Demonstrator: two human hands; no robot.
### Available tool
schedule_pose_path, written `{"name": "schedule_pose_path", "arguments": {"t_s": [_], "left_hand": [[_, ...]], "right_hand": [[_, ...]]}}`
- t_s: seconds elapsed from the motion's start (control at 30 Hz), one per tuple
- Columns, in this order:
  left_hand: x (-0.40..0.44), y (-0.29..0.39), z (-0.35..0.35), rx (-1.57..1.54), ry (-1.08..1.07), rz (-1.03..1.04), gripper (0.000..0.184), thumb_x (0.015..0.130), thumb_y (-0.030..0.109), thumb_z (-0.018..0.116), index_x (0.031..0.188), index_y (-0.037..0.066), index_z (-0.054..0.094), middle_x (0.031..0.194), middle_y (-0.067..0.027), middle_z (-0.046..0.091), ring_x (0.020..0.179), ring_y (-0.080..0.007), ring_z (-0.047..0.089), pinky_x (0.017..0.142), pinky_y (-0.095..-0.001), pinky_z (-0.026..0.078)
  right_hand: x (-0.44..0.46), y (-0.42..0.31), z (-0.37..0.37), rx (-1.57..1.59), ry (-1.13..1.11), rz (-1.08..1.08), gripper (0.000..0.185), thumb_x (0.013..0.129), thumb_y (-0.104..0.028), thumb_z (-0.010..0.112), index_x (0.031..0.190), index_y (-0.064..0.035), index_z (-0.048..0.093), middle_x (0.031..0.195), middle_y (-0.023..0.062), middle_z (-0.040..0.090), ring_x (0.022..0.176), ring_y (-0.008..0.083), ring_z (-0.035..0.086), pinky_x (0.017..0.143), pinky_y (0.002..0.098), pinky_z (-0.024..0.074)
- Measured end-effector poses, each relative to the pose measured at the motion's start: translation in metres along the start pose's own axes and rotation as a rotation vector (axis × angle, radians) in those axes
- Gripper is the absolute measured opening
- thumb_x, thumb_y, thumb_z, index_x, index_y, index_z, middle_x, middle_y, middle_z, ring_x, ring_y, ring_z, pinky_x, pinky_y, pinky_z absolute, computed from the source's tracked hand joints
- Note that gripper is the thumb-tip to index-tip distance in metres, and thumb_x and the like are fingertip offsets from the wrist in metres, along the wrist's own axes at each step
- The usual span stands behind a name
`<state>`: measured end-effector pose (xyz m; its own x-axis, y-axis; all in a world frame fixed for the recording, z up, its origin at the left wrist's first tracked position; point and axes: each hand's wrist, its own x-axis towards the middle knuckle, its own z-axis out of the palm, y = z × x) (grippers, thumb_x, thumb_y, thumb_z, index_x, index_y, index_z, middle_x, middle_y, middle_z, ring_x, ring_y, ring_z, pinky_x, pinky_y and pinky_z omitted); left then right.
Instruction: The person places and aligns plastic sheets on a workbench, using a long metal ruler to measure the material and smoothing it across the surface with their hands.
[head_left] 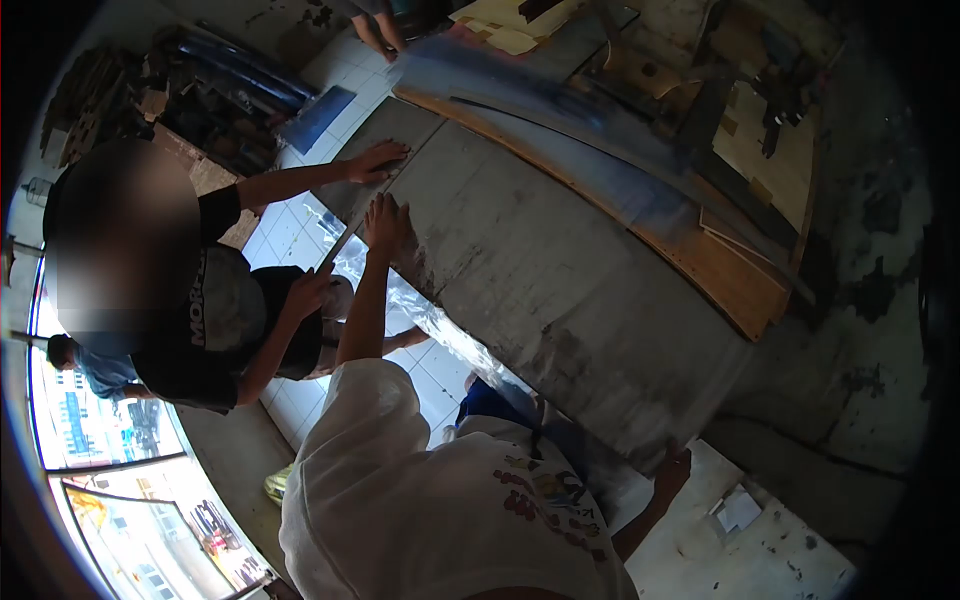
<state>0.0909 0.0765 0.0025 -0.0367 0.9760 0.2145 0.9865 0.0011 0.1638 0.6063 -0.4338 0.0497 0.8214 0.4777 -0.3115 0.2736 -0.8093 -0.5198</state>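
A large grey sheet [580, 270] lies across the work table, its surface scuffed and smudged. My left hand [388, 225] rests on its left end with the fingers laid on the surface, beside a thin straight strip [345, 237] that crosses the sheet. At the near right corner, my right hand [673, 466] has its fingers curled at the sheet's edge. A co-worker in a black shirt stands on the left. One co-worker's hand [377, 162] lies on the sheet past the strip, while the other hand [310, 292] is at the strip's lower end.
Beyond the sheet lie a curved wooden board [700, 282] and bluish translucent sheeting [640, 180]. A pale, stained surface [720, 560] is at the lower right. Stacked scraps [100, 95] and dark rolls [245, 75] stand at the upper left. Another person's legs show at the top.
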Motion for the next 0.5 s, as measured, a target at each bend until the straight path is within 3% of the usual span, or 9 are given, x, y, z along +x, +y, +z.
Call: {"name": "schedule_pose_path", "arguments": {"t_s": [0.07,0.1,0.13,0.2,0.23,0.3,0.33,0.4,0.5], "left_hand": [[0.015,-0.007,0.000,-0.016,0.006,0.066,0.048,0.090,0.035,0.048,0.125,0.003,0.045,0.132,-0.0183,0.042,0.124,-0.0351,0.037,0.101,-0.0459,0.031],[0.020,-0.013,0.001,-0.032,0.017,0.103,0.043,0.089,0.030,0.049,0.123,0.003,0.047,0.128,-0.0173,0.044,0.121,-0.0341,0.040,0.099,-0.0449,0.033],[0.021,-0.023,0.002,-0.043,0.022,0.137,0.039,0.089,0.026,0.050,0.121,0.003,0.048,0.125,-0.0164,0.047,0.118,-0.0330,0.043,0.097,-0.0439,0.036],[0.020,-0.019,-0.018,0.014,0.034,0.180,0.037,0.086,0.019,0.052,0.120,0.003,0.050,0.117,-0.0146,0.049,0.112,-0.0310,0.046,0.092,-0.0429,0.038],[0.016,-0.015,-0.023,0.032,0.033,0.191,0.036,0.085,0.015,0.052,0.119,0.003,0.051,0.114,-0.0138,0.051,0.109,-0.0299,0.047,0.090,-0.0423,0.039],[0.020,-0.022,-0.017,0.039,0.058,0.209,0.037,0.083,0.012,0.051,0.118,0.000,0.050,0.110,-0.0132,0.050,0.104,-0.0293,0.048,0.087,-0.0403,0.039],[0.021,-0.023,-0.015,0.022,0.055,0.207,0.037,0.083,0.012,0.050,0.118,-0.001,0.050,0.110,-0.0131,0.050,0.103,-0.0293,0.048,0.087,-0.0400,0.039],[0.021,-0.029,-0.021,0.016,0.050,0.249,0.037,0.085,0.012,0.048,0.119,-0.004,0.049,0.110,-0.0130,0.048,0.100,-0.0294,0.047,0.087,-0.0392,0.037],[0.020,-0.037,-0.019,-0.047,0.087,0.278,0.038,0.085,0.013,0.048,0.119,-0.004,0.048,0.110,-0.0127,0.048,0.099,-0.0290,0.047,0.085,-0.0393,0.037]], "right_hand": [[0.001,-0.014,-0.005,-0.008,-0.015,-0.047,0.042,0.092,-0.031,0.053,0.110,0.0071,0.053,0.092,0.0177,0.063,0.085,0.0254,0.059,0.076,0.0364,0.0452],[-0.003,-0.027,-0.006,0.144,0.083,-0.205,0.035,0.092,-0.031,0.052,0.098,0.0035,0.057,0.080,0.0105,0.060,0.070,0.0182,0.054,0.063,0.0322,0.0437],[-0.013,-0.037,-0.023,0.338,-0.062,0.123,0.028,0.093,-0.031,0.050,0.082,-0.0047,0.055,0.066,0.0028,0.050,0.058,0.0109,0.044,0.051,0.0268,0.0361],[-0.027,-0.050,-0.033,0.440,0.057,-0.003,0.029,0.093,-0.031,0.047,0.072,-0.0128,0.042,0.062,-0.0038,0.032,0.053,0.0069,0.032,0.045,0.0258,0.0254],[-0.036,-0.066,-0.043,0.437,0.136,-0.013,0.025,0.092,-0.033,0.049,0.085,-0.0093,0.046,0.076,-0.0004,0.040,0.069,0.0101,0.038,0.059,0.0277,0.0302],[-0.056,-0.098,-0.063,0.423,0.292,-0.032,0.042,0.090,-0.037,0.054,0.112,-0.0022,0.055,0.105,0.0066,0.055,0.101,0.0167,0.050,0.087,0.0313,0.0399],[-0.074,-0.147,-0.079,0.536,0.224,0.054,0.059,0.087,-0.039,0.057,0.127,0.0021,0.046,0.126,0.0121,0.048,0.116,0.0221,0.043,0.100,0.0340,0.0318],[-0.077,-0.191,-0.098,0.529,0.345,-0.208,0.051,0.089,-0.036,0.055,0.125,0.0001,0.049,0.114,0.0093,0.056,0.105,0.0191,0.051,0.090,0.0339,0.0402],[-0.083,-0.312,-0.113,0.604,0.234,-0.443,0.041,0.089,-0.035,0.055,0.113,-0.0021,0.050,0.104,0.0070,0.055,0.096,0.0174,0.051,0.083,0.0328,0.0408]]}}
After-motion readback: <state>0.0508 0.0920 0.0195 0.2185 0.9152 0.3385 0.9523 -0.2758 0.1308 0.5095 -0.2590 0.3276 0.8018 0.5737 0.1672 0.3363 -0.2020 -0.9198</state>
